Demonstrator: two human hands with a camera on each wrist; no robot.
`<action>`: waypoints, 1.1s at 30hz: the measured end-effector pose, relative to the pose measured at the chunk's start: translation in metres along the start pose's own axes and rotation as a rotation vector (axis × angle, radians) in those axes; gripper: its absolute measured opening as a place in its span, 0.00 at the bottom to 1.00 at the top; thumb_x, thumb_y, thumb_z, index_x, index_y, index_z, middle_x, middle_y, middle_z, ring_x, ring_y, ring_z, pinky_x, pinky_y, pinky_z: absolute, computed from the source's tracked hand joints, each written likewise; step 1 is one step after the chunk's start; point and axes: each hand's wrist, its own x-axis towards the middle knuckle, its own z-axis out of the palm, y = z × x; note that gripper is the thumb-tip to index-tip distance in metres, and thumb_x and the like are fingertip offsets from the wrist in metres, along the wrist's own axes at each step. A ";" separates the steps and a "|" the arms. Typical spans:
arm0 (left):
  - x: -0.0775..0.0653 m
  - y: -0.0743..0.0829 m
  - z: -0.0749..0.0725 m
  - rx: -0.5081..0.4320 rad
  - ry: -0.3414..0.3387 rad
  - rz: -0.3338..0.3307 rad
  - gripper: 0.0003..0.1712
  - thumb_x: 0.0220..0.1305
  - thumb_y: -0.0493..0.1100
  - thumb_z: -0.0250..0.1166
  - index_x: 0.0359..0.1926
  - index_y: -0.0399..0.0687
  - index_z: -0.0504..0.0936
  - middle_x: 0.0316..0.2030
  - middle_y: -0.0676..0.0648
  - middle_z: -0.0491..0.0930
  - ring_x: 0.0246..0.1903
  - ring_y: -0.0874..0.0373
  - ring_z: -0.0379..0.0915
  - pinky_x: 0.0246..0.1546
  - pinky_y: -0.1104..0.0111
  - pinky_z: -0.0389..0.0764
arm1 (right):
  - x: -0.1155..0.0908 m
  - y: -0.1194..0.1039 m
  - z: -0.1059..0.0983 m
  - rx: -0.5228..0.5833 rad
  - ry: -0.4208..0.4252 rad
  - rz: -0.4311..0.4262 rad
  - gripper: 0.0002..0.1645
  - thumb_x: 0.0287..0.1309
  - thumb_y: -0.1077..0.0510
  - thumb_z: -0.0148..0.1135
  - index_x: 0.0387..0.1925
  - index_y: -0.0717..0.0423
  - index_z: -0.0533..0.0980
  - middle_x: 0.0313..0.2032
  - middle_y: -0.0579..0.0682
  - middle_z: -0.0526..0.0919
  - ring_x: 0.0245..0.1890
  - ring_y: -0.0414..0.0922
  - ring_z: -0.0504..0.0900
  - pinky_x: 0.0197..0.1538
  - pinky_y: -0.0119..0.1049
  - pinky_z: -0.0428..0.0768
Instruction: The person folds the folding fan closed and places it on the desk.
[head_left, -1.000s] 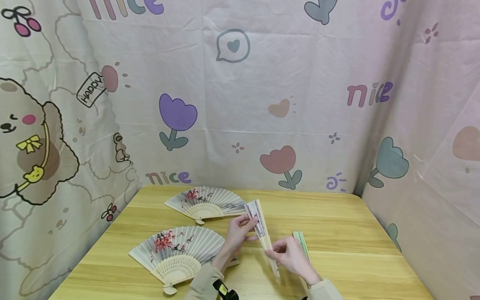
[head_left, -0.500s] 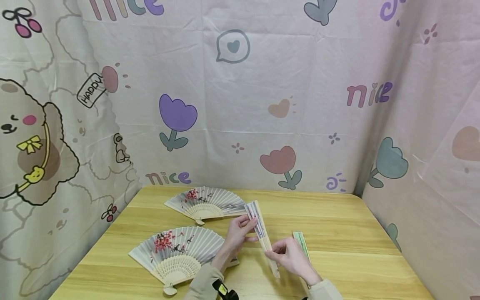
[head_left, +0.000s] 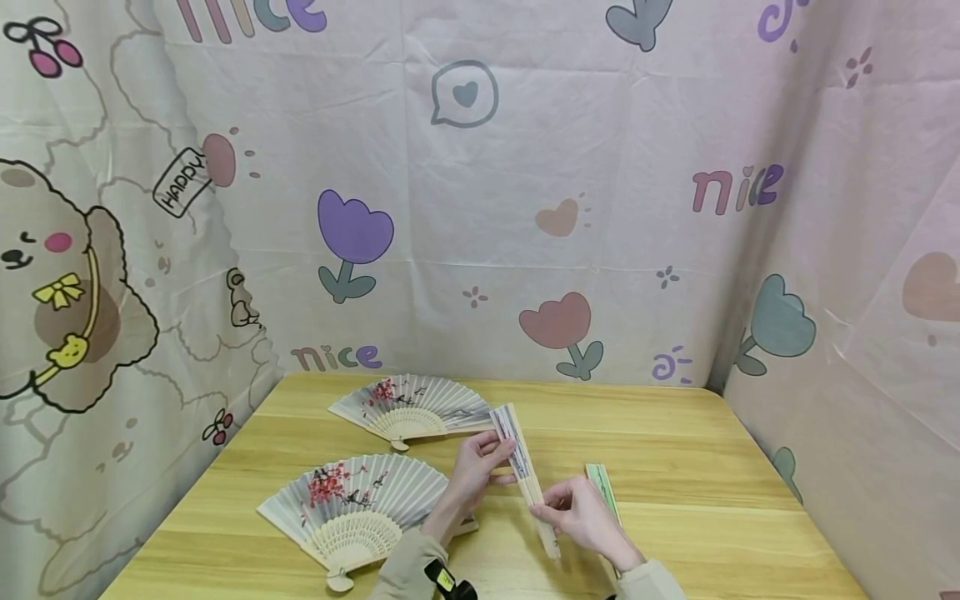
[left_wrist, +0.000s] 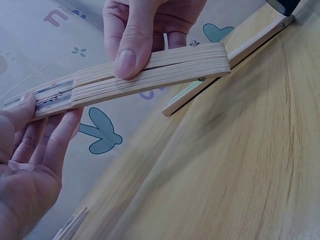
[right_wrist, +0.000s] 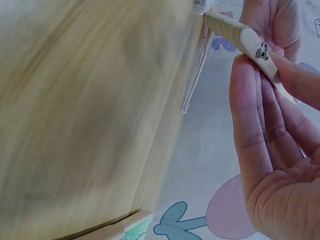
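The folded fan [left_wrist: 100,87] shows pale cream wooden ribs and greyish pleats with dark marks. The near open fan [head_left: 405,496] and the far open fan [head_left: 442,404] bear red blossoms and black branches on whitish-grey pleats (their cream ribs patterned like lace). The table [head_left: 697,467] is grained yellow; the pale curtain [head_left: 465,158] carries pastel tulips and hearts.

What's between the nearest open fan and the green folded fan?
In the head view, the left hand, the right hand and the pale folded fan they both hold come between the nearest open fan and the green folded fan.
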 end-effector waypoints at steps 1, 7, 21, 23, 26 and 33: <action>0.000 0.000 0.000 0.002 0.000 0.000 0.20 0.70 0.36 0.64 0.56 0.25 0.75 0.33 0.55 0.86 0.33 0.63 0.84 0.34 0.68 0.93 | 0.000 0.000 0.000 0.003 -0.002 0.000 0.09 0.58 0.57 0.72 0.29 0.61 0.87 0.22 0.53 0.87 0.17 0.30 0.76 0.19 0.25 0.81; 0.001 0.000 0.001 0.005 0.002 0.003 0.23 0.69 0.36 0.65 0.57 0.22 0.73 0.33 0.55 0.85 0.33 0.63 0.83 0.35 0.66 0.93 | 0.000 0.002 -0.002 0.039 -0.030 0.006 0.07 0.58 0.59 0.72 0.29 0.60 0.86 0.23 0.54 0.87 0.17 0.32 0.76 0.19 0.28 0.83; 0.000 -0.004 0.006 0.045 -0.053 0.004 0.19 0.67 0.38 0.67 0.50 0.23 0.78 0.35 0.52 0.80 0.36 0.60 0.82 0.40 0.64 0.93 | -0.006 0.013 -0.010 0.233 -0.172 0.032 0.14 0.58 0.66 0.69 0.40 0.73 0.76 0.28 0.60 0.86 0.24 0.36 0.84 0.29 0.39 0.93; 0.000 -0.004 0.007 0.068 -0.080 -0.001 0.22 0.68 0.38 0.66 0.52 0.20 0.76 0.36 0.52 0.81 0.37 0.60 0.82 0.42 0.63 0.93 | -0.008 0.014 -0.013 0.260 -0.189 0.049 0.14 0.58 0.66 0.68 0.39 0.73 0.75 0.28 0.61 0.86 0.25 0.37 0.84 0.30 0.39 0.93; -0.001 -0.003 0.008 0.098 -0.134 -0.017 0.23 0.70 0.38 0.64 0.55 0.20 0.74 0.38 0.53 0.83 0.40 0.60 0.82 0.46 0.62 0.93 | -0.012 0.015 -0.017 0.292 -0.209 0.085 0.15 0.58 0.67 0.68 0.41 0.74 0.73 0.29 0.60 0.85 0.25 0.38 0.84 0.30 0.39 0.93; 0.002 -0.002 0.011 0.121 -0.234 -0.072 0.23 0.70 0.38 0.64 0.58 0.24 0.73 0.43 0.49 0.85 0.40 0.59 0.84 0.50 0.59 0.92 | -0.019 0.023 -0.029 0.359 -0.279 0.176 0.18 0.58 0.67 0.68 0.46 0.70 0.71 0.29 0.50 0.86 0.29 0.43 0.86 0.36 0.40 0.94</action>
